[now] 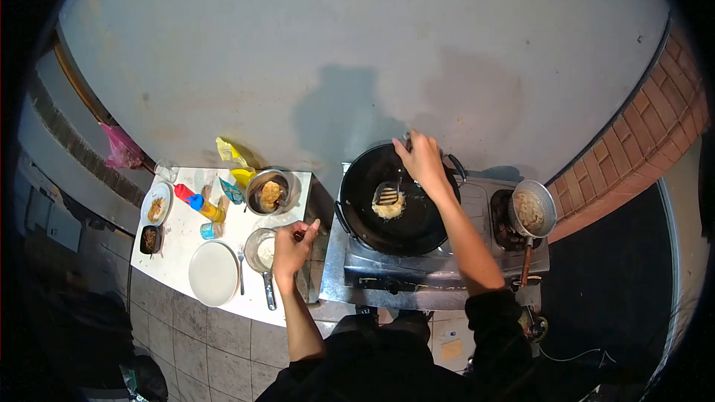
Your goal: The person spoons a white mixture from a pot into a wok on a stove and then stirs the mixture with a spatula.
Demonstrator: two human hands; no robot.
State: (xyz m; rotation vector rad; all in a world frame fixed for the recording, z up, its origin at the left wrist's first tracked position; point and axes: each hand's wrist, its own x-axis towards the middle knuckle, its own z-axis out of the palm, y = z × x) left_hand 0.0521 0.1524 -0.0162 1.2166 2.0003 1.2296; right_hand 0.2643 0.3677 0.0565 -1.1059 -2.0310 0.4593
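My right hand grips the handle of a slotted spatula over a large black pan on the stove. The spatula's slotted head rests on a pale, battered-looking piece of food in the pan. To the left of the pan, my left hand is raised with its fingers curled and pressed toward the thumb. What it holds, if anything, is too small to make out. Below and beside it sits a small saucepan with white powder or batter, partly covered by the hand.
On the white table stand a metal bowl with fried food, a white plate, a fork, sauce bottles and a plate of food scraps. A pot with pale food occupies the right burner, its handle pointing forward.
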